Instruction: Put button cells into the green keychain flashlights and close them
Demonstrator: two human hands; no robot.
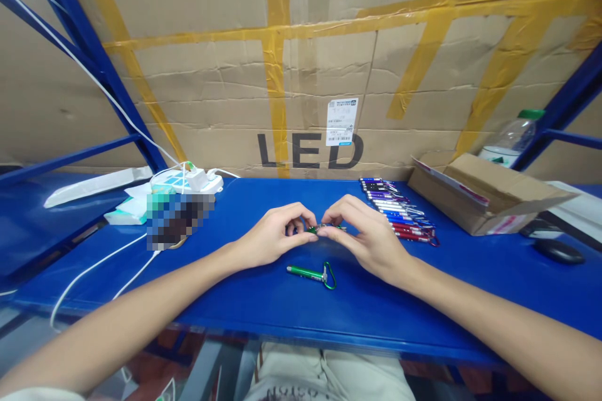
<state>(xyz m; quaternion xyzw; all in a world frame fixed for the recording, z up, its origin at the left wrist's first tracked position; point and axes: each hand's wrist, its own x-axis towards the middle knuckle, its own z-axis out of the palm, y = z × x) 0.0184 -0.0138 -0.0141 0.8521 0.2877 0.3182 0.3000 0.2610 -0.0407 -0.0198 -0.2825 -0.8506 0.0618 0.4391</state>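
Note:
My left hand and my right hand meet above the middle of the blue table. Thumbs and fingertips of both are pinched on a small green keychain flashlight, largely covered by the fingers. Just below the hands, a second green keychain flashlight lies on the tabletop, its green carabiner clip pointing right. Beyond my right hand is a row of keychain flashlights in black, purple, silver, blue and red, laid side by side with their clips to the right.
An opened cardboard box stands at the right, near a black mouse and a plastic bottle. At the left are a white power strip, cables and a blurred-out object. A taped cardboard wall marked LED closes off the back.

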